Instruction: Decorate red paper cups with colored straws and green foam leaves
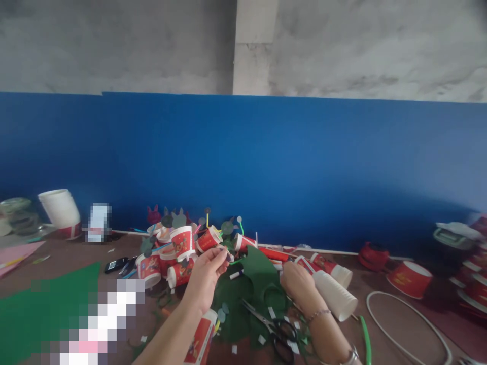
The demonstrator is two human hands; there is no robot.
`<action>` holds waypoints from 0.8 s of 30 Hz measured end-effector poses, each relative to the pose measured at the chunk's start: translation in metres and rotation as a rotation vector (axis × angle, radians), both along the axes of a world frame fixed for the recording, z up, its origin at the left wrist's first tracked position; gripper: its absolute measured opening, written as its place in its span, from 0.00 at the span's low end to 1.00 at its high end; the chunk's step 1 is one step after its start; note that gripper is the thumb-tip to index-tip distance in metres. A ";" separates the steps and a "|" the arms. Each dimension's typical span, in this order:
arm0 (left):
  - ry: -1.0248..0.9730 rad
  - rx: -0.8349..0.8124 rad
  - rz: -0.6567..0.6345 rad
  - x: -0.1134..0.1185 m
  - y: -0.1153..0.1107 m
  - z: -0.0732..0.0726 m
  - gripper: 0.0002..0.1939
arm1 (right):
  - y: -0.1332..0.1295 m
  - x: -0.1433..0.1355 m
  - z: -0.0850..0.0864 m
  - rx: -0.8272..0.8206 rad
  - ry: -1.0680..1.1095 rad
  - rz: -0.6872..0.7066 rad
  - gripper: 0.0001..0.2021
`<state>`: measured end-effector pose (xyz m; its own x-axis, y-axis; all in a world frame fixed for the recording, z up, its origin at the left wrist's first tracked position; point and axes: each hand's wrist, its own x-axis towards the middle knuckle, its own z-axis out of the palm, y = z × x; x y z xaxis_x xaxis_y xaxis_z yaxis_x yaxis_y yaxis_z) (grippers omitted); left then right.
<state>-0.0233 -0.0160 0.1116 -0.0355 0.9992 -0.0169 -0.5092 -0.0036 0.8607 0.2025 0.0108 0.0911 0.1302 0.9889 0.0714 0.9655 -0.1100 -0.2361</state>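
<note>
My left hand [208,274] is raised over the middle of the table, thumb and fingertips pinched on a small whitish and dark piece that is too small to name. My right hand [299,281] is at the right edge of a cut dark green sheet [262,274], its fingers curled downward; what they hold, if anything, is hidden. Between my forearms, black-handled scissors [272,324] lie partly open on green scraps. A white-capped marker [236,275] rests beside the sheet. Near my left forearm a red paper cup [201,339] lies on its side.
Red paper cups [182,243] with straws and paper shapes are heaped behind my left hand. Stacked white cups [335,295] lie right of my right hand. A white ring [407,324], a red bowl [410,279] and a green sheet [49,309] are on the table. A blue wall panel [243,162] stands behind.
</note>
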 end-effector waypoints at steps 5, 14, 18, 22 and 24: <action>0.003 -0.050 -0.029 0.003 -0.001 -0.006 0.14 | -0.005 -0.007 0.004 -0.001 0.000 0.001 0.06; 0.047 -0.065 -0.041 0.012 -0.005 -0.006 0.14 | -0.018 -0.068 0.009 0.054 1.144 0.278 0.12; 0.019 -0.051 -0.080 0.013 -0.006 -0.006 0.14 | -0.020 -0.074 0.004 -0.033 1.355 0.277 0.14; 0.064 -0.023 -0.077 0.014 -0.007 -0.008 0.14 | -0.022 -0.077 0.007 0.030 1.356 0.301 0.12; 0.141 0.012 -0.027 0.012 -0.005 -0.008 0.14 | -0.025 -0.079 0.012 0.120 1.280 0.309 0.09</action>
